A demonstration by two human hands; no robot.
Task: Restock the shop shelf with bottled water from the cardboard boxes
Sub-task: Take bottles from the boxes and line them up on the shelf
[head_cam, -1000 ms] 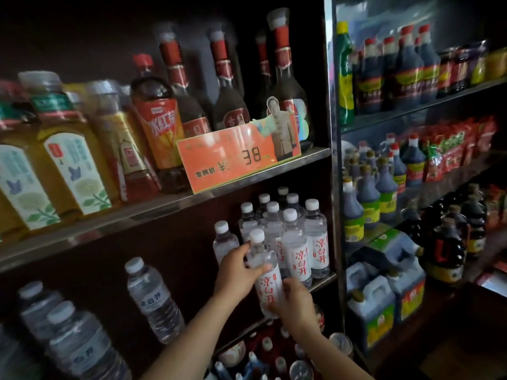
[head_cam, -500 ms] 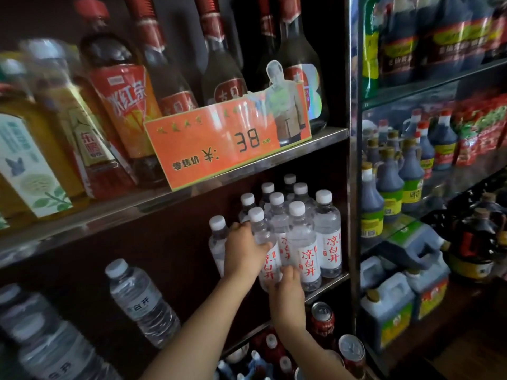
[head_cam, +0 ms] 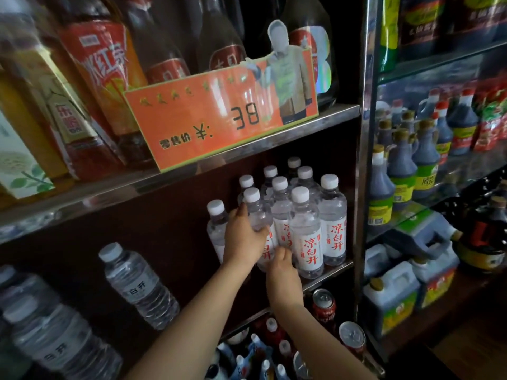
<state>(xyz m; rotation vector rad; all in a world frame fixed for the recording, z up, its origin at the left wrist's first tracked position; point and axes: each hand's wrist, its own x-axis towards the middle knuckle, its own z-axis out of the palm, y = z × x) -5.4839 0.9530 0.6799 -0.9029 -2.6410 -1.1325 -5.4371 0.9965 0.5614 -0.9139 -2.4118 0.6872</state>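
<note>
Head view: metal shelf (head_cam: 323,281) carries a cluster of water bottles (head_cam: 315,223). Left hand (head_cam: 242,239) grasps the front-left water bottle (head_cam: 256,215) standing in that cluster; right hand (head_cam: 282,272) grips its base. Orange price card (head_cam: 219,119) above.

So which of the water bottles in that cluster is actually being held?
The front-left bottle: the left hand grips its body and the right hand is at its base; the other upright bottles stand untouched.
</note>
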